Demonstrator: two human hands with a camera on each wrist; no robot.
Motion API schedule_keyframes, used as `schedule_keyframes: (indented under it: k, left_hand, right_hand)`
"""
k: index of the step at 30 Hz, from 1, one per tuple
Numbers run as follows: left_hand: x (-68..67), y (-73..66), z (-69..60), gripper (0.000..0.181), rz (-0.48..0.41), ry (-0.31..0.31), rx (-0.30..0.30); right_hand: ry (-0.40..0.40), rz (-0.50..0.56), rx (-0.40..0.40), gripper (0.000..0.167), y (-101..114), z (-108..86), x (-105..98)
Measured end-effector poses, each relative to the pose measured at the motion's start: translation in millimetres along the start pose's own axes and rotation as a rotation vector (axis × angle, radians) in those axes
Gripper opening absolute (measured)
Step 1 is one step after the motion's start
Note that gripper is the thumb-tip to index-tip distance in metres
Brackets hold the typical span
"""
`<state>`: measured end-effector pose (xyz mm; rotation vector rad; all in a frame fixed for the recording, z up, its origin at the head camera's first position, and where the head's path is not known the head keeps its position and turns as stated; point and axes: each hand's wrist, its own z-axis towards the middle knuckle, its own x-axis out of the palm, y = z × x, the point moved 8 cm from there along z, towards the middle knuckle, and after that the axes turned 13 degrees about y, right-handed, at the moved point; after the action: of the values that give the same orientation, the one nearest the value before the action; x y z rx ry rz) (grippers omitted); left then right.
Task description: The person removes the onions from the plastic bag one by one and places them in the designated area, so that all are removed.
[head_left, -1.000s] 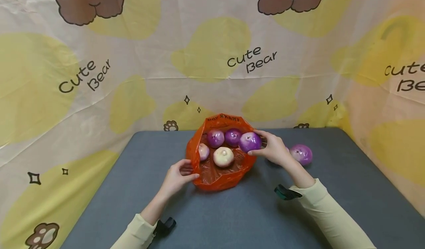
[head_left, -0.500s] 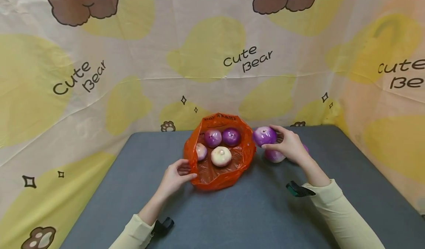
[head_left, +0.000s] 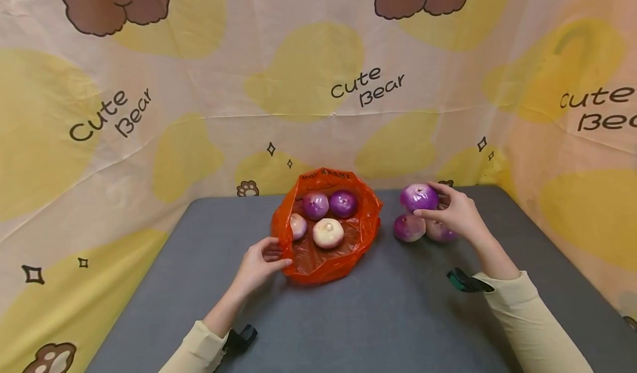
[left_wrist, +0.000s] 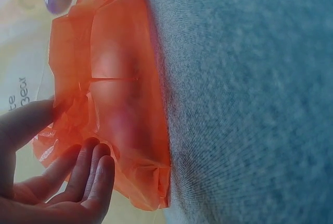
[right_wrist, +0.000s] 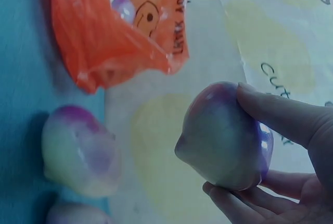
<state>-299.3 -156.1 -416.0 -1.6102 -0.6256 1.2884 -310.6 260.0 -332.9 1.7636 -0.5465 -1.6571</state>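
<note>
Glossy round purple-and-white onion (head_left: 419,197), clamped in right hand (head_left: 460,215), has moved from mouth of crinkled orange plastic bag (head_left: 283,221) to its right, held up near two purplish onions (head_left: 410,227) on grey table (head_left: 398,306); fingers partly cover one. Left hand (head_left: 256,262) pinches bag rim, which cuts off leftmost pale onion (head_left: 298,227) inside. Left wrist: contents only blurs through plastic.

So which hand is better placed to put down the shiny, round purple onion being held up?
Likely the right hand: it grips that onion near two more purple onions on the grey tabletop. The left hand is farther off, holding the edge of the orange plastic bag.
</note>
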Motion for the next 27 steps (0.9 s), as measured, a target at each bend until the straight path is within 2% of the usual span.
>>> schedule_keyframes:
  k: [6, 15, 20, 27]
  left_hand:
    - [-0.5, -24.0, -10.6, 0.042, 0.017, 0.016, -0.002]
    - [-1.2, -30.2, -12.9, 0.041, 0.024, 0.016, 0.002]
    - [-1.4, -26.8, -11.1, 0.042, 0.035, 0.019, -0.006]
    - [-0.6, 2.8, 2.2, 0.045, 0.019, 0.006, -0.013]
  right_hand:
    - [-0.004, -0.016, 0.041, 0.09, -18, -5.9, -11]
    - [-0.035, -0.05, 0.062, 0.086, -34, -13.1, -29]
    - [-0.038, -0.051, 0.099, 0.086, -47, -19.4, -36]
    - [-0.057, -0.061, 0.102, 0.084, -63, -26.1, -44]
